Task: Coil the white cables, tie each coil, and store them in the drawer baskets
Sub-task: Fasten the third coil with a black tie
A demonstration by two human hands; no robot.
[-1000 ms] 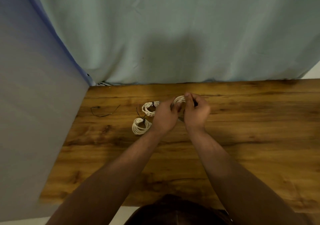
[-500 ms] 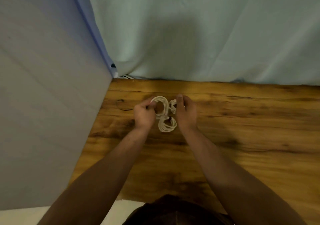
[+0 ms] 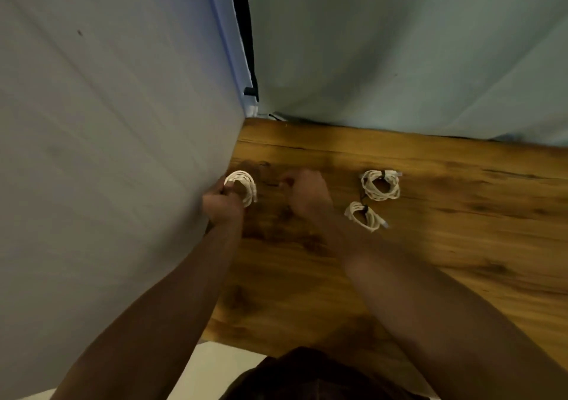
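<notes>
My left hand (image 3: pixel 222 204) grips an untied white cable coil (image 3: pixel 244 187) just above the wooden table (image 3: pixel 445 245), close to the grey panel on the left. My right hand (image 3: pixel 304 195) is curled beside it, its fingertips pinching the end of a thin black tie (image 3: pixel 266 174) that lies on the wood. Two white coils, each bound with a black tie, lie to the right of my right wrist: the far coil (image 3: pixel 381 184) and the near coil (image 3: pixel 365 215). No drawer or basket is in view.
A grey panel (image 3: pixel 107 153) stands along the table's left edge, touching my left hand. A pale green curtain (image 3: pixel 399 45) hangs behind the table's far edge. The table's near edge runs just in front of my body.
My left hand has carried the untied coil left, away from the two tied coils. My right hand has let go of that coil and reached the black tie on the table. The view swung left.
</notes>
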